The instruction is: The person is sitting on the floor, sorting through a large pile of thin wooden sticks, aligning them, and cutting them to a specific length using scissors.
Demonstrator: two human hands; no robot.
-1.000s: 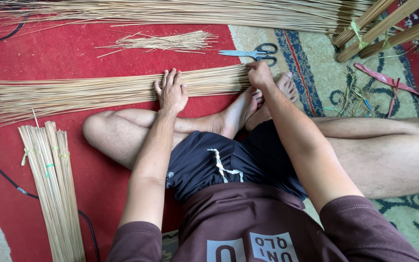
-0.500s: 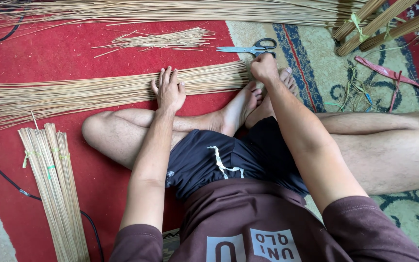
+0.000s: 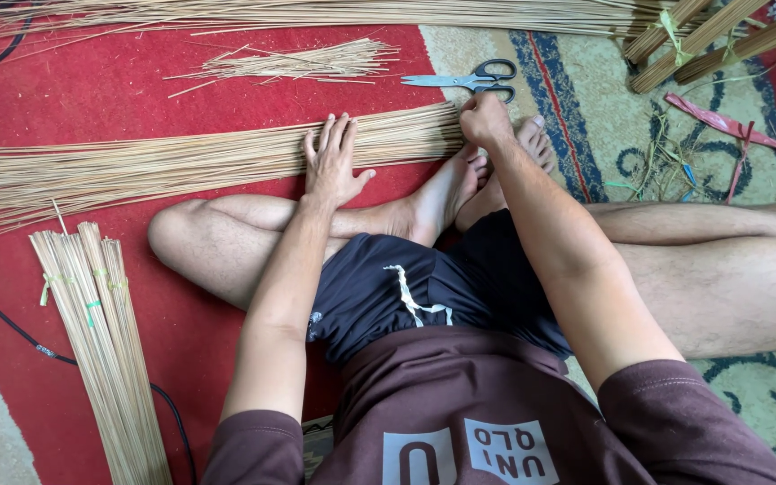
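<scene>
Since a moment ago the right hand (image 3: pixel 485 119) has edged along the end of the long flat sheaf of pale thin sticks (image 3: pixel 181 166) that lies across the red mat (image 3: pixel 92 99), while the left hand (image 3: pixel 332 166) has stayed put; the sheaf end now looks squared up by the person's bare feet (image 3: pixel 460 184), so the sticks seem gathered and evened rather than loose.

The left hand lies flat on the sheaf, fingers (image 3: pixel 334 135) stretched out and slightly fanned, pressing and gripping nothing. The right hand is clenched around the sheaf's end at the mat's right edge, fingers curled in, pinching the stick tips.

Black-handled scissors (image 3: pixel 464 81) lie just beyond it on the patterned carpet (image 3: pixel 586 117). A tied bundle of the same sticks (image 3: pixel 101 350) rests near the mat's lower left edge.
</scene>
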